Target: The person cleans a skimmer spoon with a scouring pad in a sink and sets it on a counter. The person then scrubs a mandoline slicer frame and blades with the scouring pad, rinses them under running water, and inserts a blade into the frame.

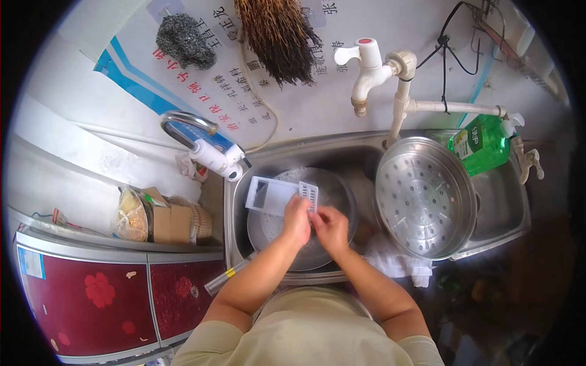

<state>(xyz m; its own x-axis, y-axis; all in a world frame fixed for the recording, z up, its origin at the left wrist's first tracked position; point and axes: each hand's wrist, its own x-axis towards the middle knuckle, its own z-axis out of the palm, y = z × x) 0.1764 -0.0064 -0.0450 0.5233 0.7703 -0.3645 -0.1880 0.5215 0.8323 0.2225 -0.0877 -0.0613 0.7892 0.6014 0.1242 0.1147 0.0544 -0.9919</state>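
Over the sink, my left hand is closed around a white plastic slicer frame with a dark slanted opening at its left end. A small slotted white grater plate stands up at the frame's right end. My right hand is closed in a pinch at the lower edge of the grater plate, touching my left fingers. Beneath both hands sits a wide metal basin in the left sink bowl. My fingers cover part of where plate and frame meet.
A perforated steamer tray leans across the right side of the sink. Behind it is a green soap bottle. A chrome faucet and a white tap overhang. A white cloth lies on the front edge.
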